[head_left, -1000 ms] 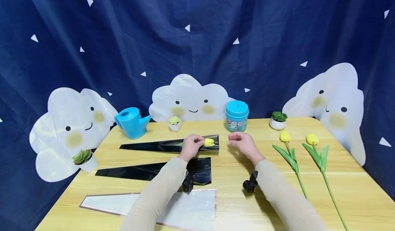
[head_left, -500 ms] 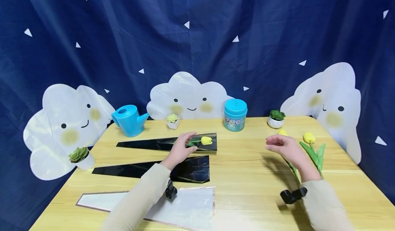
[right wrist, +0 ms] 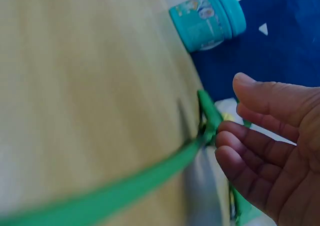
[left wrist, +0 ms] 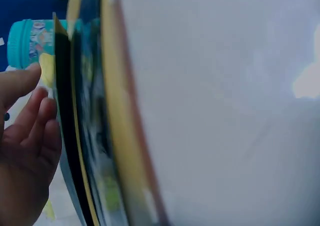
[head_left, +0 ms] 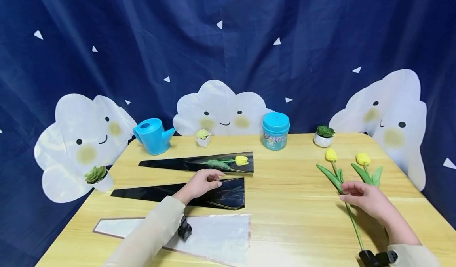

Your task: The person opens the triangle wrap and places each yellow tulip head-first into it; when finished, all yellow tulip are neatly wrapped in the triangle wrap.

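My right hand [head_left: 367,199] hovers at the stem of the left loose yellow tulip [head_left: 329,174]. Its thumb and fingers are apart and relaxed; in the right wrist view the fingertips reach close to the green stem [right wrist: 150,178]. A second loose tulip [head_left: 363,159] lies just to the right, its stem partly hidden by my forearm. My left hand [head_left: 201,183], loosely bent and holding nothing, hangs over the middle black flower sleeve [head_left: 228,195]. Beyond it, another yellow tulip [head_left: 241,161] lies inside the far black sleeve [head_left: 171,164].
A white sleeve with a pinkish border [head_left: 221,233] lies nearest me. Along the back stand a blue watering can [head_left: 153,138], a small potted succulent [head_left: 203,138], a teal lidded tub [head_left: 276,131] and another succulent [head_left: 323,136]. One more potted succulent [head_left: 101,178] sits at the left edge.
My left hand has let go of the tulip in the far sleeve and drawn back toward me. My right hand has swung rightward and nearer, down to the left loose tulip's stem.
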The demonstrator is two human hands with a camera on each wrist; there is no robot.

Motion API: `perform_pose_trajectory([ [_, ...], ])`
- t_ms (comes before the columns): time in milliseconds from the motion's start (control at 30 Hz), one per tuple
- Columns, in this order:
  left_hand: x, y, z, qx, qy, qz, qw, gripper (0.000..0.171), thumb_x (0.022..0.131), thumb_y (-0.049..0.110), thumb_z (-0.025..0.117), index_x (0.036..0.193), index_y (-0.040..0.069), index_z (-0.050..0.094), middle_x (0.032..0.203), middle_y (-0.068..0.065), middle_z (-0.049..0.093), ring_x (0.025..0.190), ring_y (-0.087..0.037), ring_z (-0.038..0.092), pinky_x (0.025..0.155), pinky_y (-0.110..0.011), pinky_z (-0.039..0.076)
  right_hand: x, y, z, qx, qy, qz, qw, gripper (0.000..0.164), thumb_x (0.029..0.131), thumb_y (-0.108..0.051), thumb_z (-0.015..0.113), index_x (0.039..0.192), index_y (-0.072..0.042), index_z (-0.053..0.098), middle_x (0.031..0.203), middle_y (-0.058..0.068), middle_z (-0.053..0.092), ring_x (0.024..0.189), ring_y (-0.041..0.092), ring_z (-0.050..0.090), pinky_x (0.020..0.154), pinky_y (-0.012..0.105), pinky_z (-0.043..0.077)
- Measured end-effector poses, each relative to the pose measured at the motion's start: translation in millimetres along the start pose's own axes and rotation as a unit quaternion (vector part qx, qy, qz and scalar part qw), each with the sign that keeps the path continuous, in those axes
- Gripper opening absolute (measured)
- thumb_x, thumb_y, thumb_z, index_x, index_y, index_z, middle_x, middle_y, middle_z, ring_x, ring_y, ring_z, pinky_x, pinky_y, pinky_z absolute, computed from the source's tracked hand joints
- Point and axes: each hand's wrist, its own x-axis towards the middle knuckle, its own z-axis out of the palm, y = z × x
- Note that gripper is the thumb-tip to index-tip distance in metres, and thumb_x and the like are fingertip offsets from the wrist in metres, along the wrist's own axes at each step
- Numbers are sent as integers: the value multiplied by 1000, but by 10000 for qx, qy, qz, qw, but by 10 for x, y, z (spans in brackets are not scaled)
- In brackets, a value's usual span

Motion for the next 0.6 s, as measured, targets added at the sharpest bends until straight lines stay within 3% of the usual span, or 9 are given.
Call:
perform_pose_trajectory([
  [233,-2,-43,-8,179,-571,-105,9982,25,87,10,65,112,8,66,84,0,59,71,-14,51,65,-30,43,-144,175,25,245,-23,202,9995,45,85,-15,68,115,14,52,90,4,64,74,-6,52,61,22,46],
  [400,0,-79,14,283,-669,-95,9973,27,84,5,66,111,7,65,82,0,57,73,-14,52,68,-30,44,-196,213,68,531,-108,393,9978,43,85,-15,67,113,14,52,81,-4,58,68,-1,50,55,23,44],
  [600,19,-117,46,178,-590,-131,9980,24,83,0,66,107,4,65,80,-1,55,71,-14,50,66,-28,45,-197,185,96,454,-218,671,9965,31,82,-18,70,94,6,56,70,-3,54,60,4,48,54,23,43],
])
